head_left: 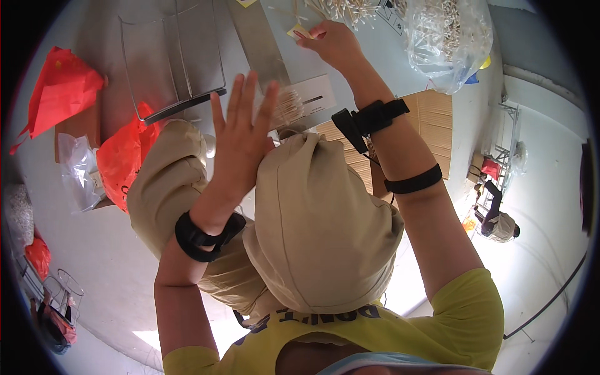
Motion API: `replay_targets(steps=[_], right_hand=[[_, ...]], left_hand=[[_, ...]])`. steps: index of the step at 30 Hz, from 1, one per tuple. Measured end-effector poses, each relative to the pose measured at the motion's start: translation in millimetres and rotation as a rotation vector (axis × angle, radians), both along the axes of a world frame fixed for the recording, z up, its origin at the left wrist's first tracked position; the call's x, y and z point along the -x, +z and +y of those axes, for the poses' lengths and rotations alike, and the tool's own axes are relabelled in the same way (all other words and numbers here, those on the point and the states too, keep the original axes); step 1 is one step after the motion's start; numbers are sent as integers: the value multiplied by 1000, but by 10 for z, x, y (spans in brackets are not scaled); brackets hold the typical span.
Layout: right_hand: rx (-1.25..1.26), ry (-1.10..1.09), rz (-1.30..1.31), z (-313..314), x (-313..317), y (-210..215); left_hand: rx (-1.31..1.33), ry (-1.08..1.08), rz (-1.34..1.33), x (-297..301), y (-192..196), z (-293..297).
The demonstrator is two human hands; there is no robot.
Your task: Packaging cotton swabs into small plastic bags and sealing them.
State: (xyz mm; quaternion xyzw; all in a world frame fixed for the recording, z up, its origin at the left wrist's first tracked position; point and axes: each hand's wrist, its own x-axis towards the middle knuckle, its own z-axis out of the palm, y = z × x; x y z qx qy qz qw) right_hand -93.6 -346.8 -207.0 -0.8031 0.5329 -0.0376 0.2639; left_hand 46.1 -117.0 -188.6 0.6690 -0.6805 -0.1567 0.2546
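My left hand point(240, 140) is raised flat over my knees, fingers straight and close together, holding nothing that I can see. A small bundle of thin pale sticks point(289, 106) shows just past its fingertips, on a white card point(315, 95); whether hand and bundle touch is unclear. My right hand point(332, 42) reaches far forward, its fingertips pinched on a small yellow slip point(298, 30). A heap of loose pale sticks point(342, 9) lies right beyond that hand. Both wrists wear black bands.
A grey metal strip point(259, 40) and a clear tray point(172, 56) lie on the pale table. Red plastic bags point(61, 92) sit left, a clear bag of sticks point(447, 37) far right, cardboard point(431, 112) near my right forearm. Another person point(500, 224) sits at the right.
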Motion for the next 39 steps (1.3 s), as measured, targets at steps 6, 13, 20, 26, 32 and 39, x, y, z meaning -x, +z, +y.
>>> replay_targets(steps=[6, 13, 20, 26, 32, 39], right_hand=[[35, -90, -245, 95, 108, 2], [92, 25, -263, 201, -6, 155], [388, 14, -22, 56, -715, 103], [18, 33, -264, 37, -720, 134], [27, 392, -662, 199, -323, 445], [-55, 429, -634, 470, -160, 733]], left_hand=[[184, 129, 406, -217, -148, -278], [177, 642, 413, -563, -530, -994], [-116, 671, 800, -419, -668, -1383], [13, 745, 648, -341, -647, -1314], [-11, 347, 1366, -498, -313, -1058], [-242, 56, 1607, -367, -132, -804]])
